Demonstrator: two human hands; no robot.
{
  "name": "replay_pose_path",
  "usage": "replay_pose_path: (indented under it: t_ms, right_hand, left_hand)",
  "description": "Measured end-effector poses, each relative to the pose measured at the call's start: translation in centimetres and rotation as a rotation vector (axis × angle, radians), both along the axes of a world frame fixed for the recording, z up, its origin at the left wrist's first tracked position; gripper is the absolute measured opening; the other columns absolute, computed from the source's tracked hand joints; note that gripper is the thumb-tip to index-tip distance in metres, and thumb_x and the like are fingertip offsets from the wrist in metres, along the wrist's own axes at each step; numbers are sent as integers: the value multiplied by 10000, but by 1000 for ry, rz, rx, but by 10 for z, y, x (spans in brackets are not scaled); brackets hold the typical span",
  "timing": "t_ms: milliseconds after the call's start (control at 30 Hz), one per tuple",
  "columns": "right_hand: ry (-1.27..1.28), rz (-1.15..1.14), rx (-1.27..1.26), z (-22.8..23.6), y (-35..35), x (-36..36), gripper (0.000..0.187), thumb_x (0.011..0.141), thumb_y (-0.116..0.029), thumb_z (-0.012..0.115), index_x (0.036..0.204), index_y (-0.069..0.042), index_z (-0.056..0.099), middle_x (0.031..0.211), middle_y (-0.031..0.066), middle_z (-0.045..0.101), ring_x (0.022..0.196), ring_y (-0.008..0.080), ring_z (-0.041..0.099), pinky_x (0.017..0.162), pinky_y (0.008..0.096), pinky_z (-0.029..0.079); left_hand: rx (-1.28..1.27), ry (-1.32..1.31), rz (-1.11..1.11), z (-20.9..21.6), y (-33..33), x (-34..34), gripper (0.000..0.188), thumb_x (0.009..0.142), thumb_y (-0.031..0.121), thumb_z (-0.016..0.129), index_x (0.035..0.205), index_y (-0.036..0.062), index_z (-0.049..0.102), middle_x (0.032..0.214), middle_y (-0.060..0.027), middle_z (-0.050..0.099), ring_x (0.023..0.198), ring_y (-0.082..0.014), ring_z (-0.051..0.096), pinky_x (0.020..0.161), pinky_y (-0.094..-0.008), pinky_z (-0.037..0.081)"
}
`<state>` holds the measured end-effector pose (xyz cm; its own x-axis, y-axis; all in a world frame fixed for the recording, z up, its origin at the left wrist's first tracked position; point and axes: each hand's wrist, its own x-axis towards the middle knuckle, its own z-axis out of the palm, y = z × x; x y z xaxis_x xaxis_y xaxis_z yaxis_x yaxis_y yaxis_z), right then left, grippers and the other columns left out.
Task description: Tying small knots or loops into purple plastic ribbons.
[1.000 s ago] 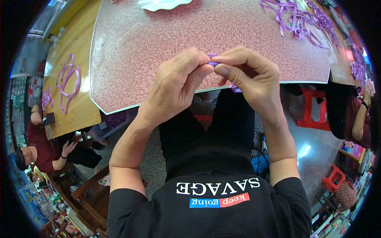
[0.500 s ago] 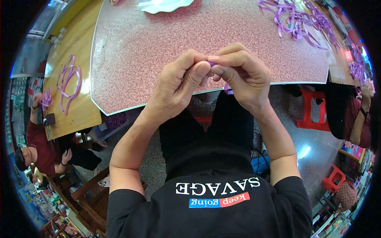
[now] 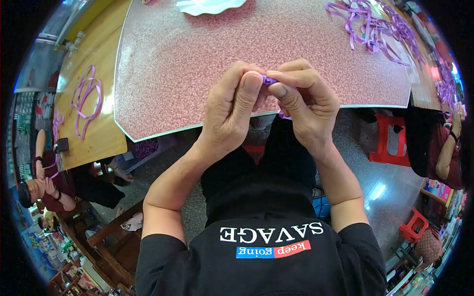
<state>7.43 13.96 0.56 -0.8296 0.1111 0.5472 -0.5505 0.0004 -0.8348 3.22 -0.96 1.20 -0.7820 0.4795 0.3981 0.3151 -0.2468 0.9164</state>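
Note:
Above the near edge of the pink table, my left hand [image 3: 228,106] and my right hand [image 3: 314,101] meet at the fingertips. Between them is a small purple piece [image 3: 269,80] that looks like a plastic buckle, pinched from both sides by thumbs and forefingers. A dark gap shows in it, but most of its shape is behind my fingers. Below my right palm hangs a bit of purple strap [image 3: 284,115]; whether it joins the piece is hidden.
The pink speckled tabletop [image 3: 197,74] has a white edge. A white wavy-rimmed dish [image 3: 210,6] stands at the far side, tangled purple straps [image 3: 373,29] at far right. Looped purple strap [image 3: 89,98] lies on the wooden table at left. A red stool [image 3: 390,140] and co-workers are on both sides.
My right thumb has slid down and the fingertips have parted slightly, so more of the purple piece shows. The co-worker at left has drawn an arm back from the table with a purple strap.

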Motion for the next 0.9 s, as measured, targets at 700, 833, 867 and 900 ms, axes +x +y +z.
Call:
replay_pose_path:
  t_ms: [700,833,867,900]
  right_hand:
    - [-37,67,-213,-2,-5,3,129,942,-56,608,1061,-13,631,987,78,596,644,46,487,489,172,379]
    - [-3,-9,-80,-3,-2,3,128,930,-29,618,1056,-4,629,996,87,598,699,60,525,555,176,425]
    - [24,-53,-8,-3,0,3,130,922,-16,625,1050,1,630,998,90,599,733,71,551,596,182,461]
    - [24,-56,-7,-3,2,3,130,922,-16,625,1050,1,630,998,90,599,733,71,551,596,182,461]
  left_hand:
    - [92,35,-36,-4,6,2,227,1050,222,425,1002,26,532,765,17,492,628,-41,398,551,-199,357]
    - [-1,108,24,-4,4,0,213,1037,205,463,973,19,542,775,-24,537,662,-83,492,578,-237,413]
    - [-31,159,63,-4,5,-1,206,1031,197,478,963,15,546,778,-42,556,676,-106,530,591,-253,434]
    - [-30,159,60,-3,6,-1,206,1031,197,478,963,15,546,778,-42,556,676,-106,530,591,-253,434]
